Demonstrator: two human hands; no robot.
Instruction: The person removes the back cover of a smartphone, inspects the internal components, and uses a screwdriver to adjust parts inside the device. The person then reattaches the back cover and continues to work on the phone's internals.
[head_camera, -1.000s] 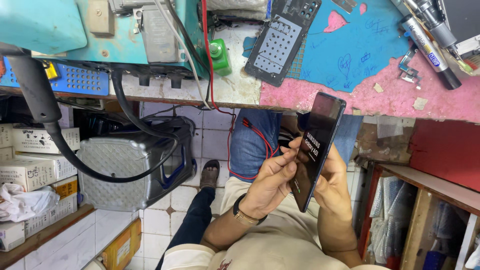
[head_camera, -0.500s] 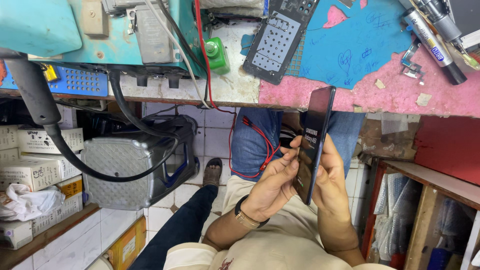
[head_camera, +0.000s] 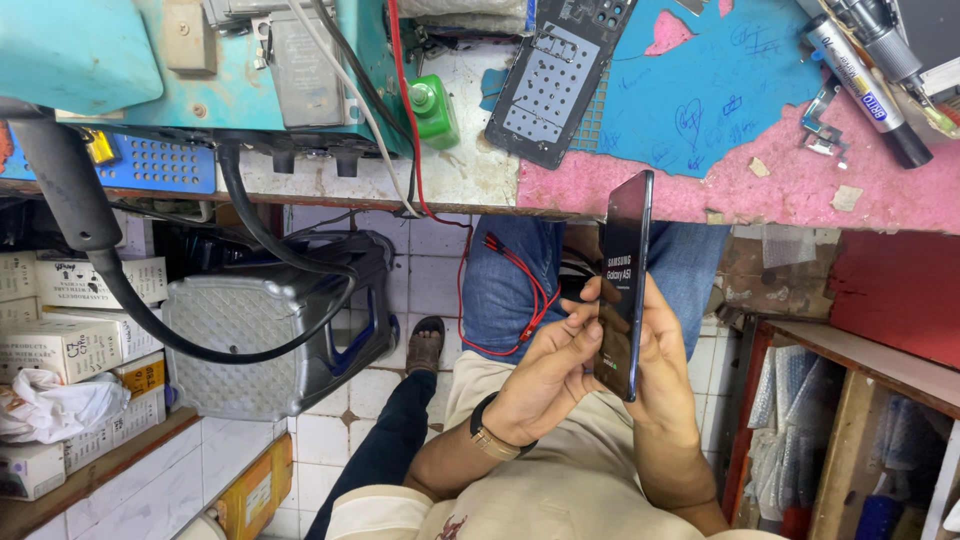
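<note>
Cluttered repair bench (head_camera: 780, 190) with a pink and blue top fills twelve o'clock, seen upside down from the head camera. At centre, a dark smartphone (head_camera: 625, 285) stands nearly edge-on, just below the bench edge. Left hand (head_camera: 545, 375) wraps its near side, fingers curled against the screen. Right hand (head_camera: 665, 370) cups its back, gripping firmly. At nine o'clock sits a silver case (head_camera: 260, 330).

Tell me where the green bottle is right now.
In the head view the green bottle sits upper middle on the workbench, beside the red wire, left of the dark phone frame.
</note>
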